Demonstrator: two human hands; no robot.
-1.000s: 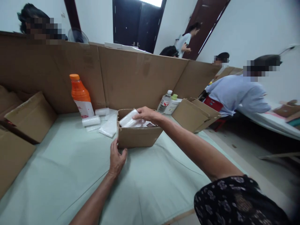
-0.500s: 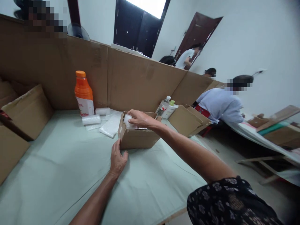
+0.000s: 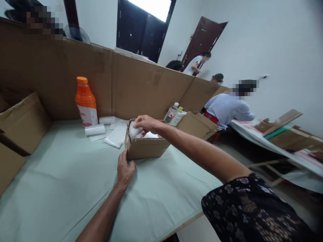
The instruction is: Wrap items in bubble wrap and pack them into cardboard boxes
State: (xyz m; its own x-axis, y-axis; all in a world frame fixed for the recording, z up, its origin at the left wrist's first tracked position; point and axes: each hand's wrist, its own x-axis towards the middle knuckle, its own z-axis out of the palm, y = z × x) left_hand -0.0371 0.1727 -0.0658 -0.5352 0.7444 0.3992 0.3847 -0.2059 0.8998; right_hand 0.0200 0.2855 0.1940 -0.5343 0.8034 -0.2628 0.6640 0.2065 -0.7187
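Note:
A small open cardboard box sits on the pale green cloth of the table. My right hand reaches over its rim, with fingers closed on a bundle of bubble wrap at the box's left end. More white material shows inside beneath my wrist, too covered to name. Low against the box's left corner rests my left hand, its thumb apart from the other fingers and nothing in its grasp. Just left of the box, flat bubble wrap pieces and a bubble wrap roll lie on the cloth.
An orange bottle stands before a tall cardboard partition. Two more bottles, one of clear plastic, are behind the box beside a cardboard piece. Larger cartons occupy the left side. Several people work beyond the partition.
The view has shifted slightly. More of the bubble wrap bundle now shows above the box rim under my right hand. My left hand keeps its place at the box corner.

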